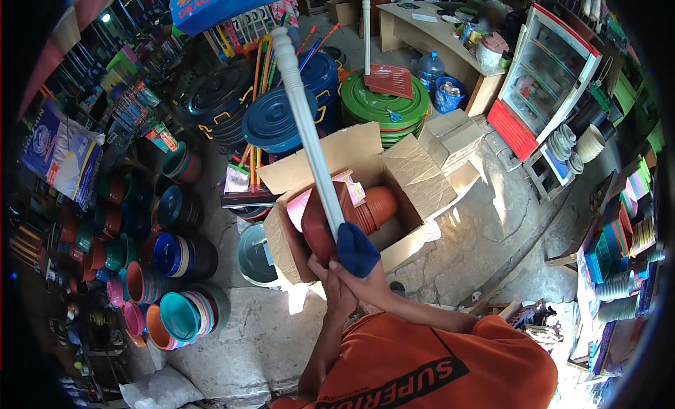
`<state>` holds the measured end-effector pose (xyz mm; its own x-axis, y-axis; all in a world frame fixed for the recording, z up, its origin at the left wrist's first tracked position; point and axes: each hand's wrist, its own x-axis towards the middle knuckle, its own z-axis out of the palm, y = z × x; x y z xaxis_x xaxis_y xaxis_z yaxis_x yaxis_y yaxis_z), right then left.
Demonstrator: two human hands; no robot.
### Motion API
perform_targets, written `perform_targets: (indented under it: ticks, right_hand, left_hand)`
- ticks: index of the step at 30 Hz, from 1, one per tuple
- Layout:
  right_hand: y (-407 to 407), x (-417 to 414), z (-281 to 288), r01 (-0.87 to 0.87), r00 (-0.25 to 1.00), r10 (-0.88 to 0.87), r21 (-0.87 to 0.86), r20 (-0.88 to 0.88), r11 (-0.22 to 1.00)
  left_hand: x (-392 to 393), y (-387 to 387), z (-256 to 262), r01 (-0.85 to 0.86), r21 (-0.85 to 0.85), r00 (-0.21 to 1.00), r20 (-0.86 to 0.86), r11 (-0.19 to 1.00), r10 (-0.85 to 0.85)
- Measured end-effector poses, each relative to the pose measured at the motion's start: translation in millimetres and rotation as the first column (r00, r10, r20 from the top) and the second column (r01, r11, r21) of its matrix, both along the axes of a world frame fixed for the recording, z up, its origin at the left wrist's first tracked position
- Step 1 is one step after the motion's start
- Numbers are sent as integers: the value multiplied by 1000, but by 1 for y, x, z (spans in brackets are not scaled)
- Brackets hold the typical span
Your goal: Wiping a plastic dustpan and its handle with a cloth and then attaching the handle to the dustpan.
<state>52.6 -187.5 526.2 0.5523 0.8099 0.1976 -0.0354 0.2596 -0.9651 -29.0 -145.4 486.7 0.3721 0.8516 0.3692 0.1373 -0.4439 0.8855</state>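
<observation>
A dark red plastic dustpan (pixel 322 224) with a long white ridged handle (pixel 306 129) is held over an open cardboard box (pixel 329 151). My left hand (pixel 335 293) grips the pan's near edge. Touching it, my right hand (pixel 366 285) is at the handle's lower end with a dark blue cloth (pixel 359 253), which partly hides the handle's base. The fingers of both hands overlap and are partly hidden. Inside the box, behind the pan, lie stacked terracotta-coloured plastic pots (pixel 377 206) and a pink item (pixel 298 208).
Lidded blue (pixel 279 119) and green (pixel 385 98) tubs stand beyond the box; another dustpan (pixel 389 81) and blue scissors (pixel 393 115) lie on the green lid. Stacked basins and baskets (pixel 180 317) line the left. A display fridge (pixel 548 77) stands right. A grey-green basin (pixel 257 256) is beside the box.
</observation>
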Motion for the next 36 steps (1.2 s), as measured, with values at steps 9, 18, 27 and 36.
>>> perform_targets:
  ticks: [9, 18, 27, 36]
  right_hand:
    - [-3, 2, 43, 130, 964, -103, 98, -243, 987]
    - [-42, 10, 25, 64, 915, -14, 110, -403, 992]
    - [-50, 6, 60, 264, 784, -192, 37, -591, 964]
    - [-33, 79, 82, 526, 694, -389, 57, -606, 849]
  left_hand:
    - [-5, -18, 11, -143, 261, 965, -180, 955, 193]
    - [10, -34, 43, 19, 155, 996, -88, 988, -6]
    - [-1, -46, 57, 50, 253, 998, -54, 966, -38]
    - [-69, -48, 18, 16, 253, 997, -79, 967, 4]
